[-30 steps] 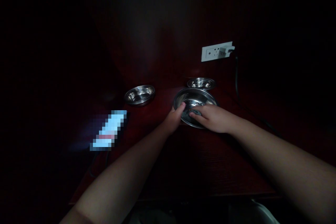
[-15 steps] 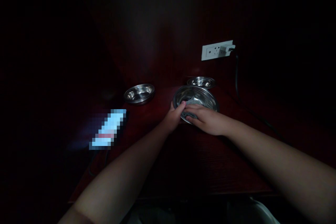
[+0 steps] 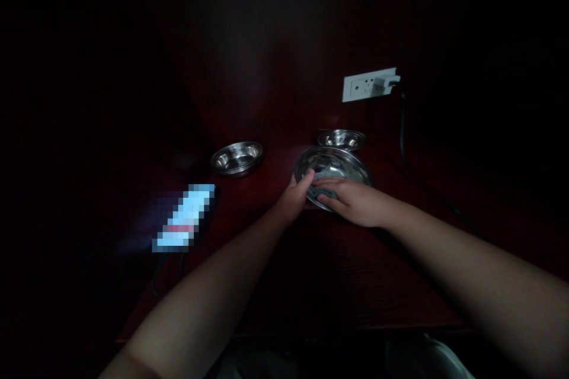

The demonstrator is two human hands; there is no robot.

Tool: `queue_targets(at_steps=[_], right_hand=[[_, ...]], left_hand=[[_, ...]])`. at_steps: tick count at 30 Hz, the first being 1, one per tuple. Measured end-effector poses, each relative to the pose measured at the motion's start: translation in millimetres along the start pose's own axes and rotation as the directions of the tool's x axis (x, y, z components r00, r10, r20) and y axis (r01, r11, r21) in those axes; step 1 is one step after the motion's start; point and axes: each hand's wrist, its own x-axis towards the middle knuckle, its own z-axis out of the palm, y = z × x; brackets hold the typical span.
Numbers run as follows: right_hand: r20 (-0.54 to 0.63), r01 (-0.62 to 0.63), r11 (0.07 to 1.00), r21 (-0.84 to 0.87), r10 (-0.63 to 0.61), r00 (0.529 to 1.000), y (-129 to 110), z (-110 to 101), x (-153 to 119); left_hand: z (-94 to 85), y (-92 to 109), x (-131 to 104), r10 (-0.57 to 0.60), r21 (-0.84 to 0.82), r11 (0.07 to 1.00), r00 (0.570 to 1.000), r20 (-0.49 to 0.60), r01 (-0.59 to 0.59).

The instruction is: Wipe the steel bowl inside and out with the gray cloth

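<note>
A shiny metal bowl is held tilted toward me above the dark red table. My left hand grips its left rim, thumb over the edge and the other fingers hidden behind it. Inside the bowl, my right hand presses a grey cloth against the near inner wall. The fingers bend over the cloth, and part of it spreads out past them. Behind this bowl stands another metal bowl, partly covered by it. To the left sits a further metal bowl, possibly stacked.
A lit phone-like screen, blurred out, is at the left with a thin cable below it. On the back wall is a white socket with a plug, and its black cord runs down to the table's right side. The surroundings are very dark.
The held bowl has shifted very slightly to the right and down, along with both hands. Each hand keeps its hold; the other bowls stay in place.
</note>
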Motion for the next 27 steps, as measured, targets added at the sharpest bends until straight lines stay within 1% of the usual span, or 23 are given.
queue_targets(at_steps=[4, 7, 11, 14, 17, 27], right_hand=[[0.008, -0.005, 0.999, 0.035, 0.004, 1.000, -1.6, -1.6, -0.1], [-0.001, -0.034, 0.999, 0.021, 0.034, 0.999, -3.3, -3.1, -0.9], [0.001, -0.085, 0.996, -0.008, 0.085, 0.996, -5.3, -4.0, -1.8], [0.013, -0.095, 0.995, -0.010, 0.095, 0.995, -6.3, -4.1, -2.1], [0.013, -0.088, 0.996, -0.002, 0.088, 0.996, -6.4, -3.8, -2.2], [0.021, -0.036, 0.999, 0.033, 0.035, 0.999, -5.9, -3.0, -1.2]], left_hand=[[-1.5, 0.2, -0.7, 0.013, 0.004, 1.000, 0.999, 0.039, -0.013], [-1.4, 1.3, -2.1, 0.008, 0.009, 1.000, 0.998, 0.055, -0.008], [-0.3, 1.7, -3.5, 0.014, -0.003, 1.000, 0.998, 0.055, -0.013], [0.3, 0.9, -3.4, 0.009, -0.012, 1.000, 0.999, 0.037, -0.008], [0.5, 0.6, -3.2, 0.002, -0.020, 1.000, 1.000, 0.019, -0.002], [0.6, 0.1, -2.9, 0.022, -0.024, 0.999, 1.000, 0.020, -0.021]])
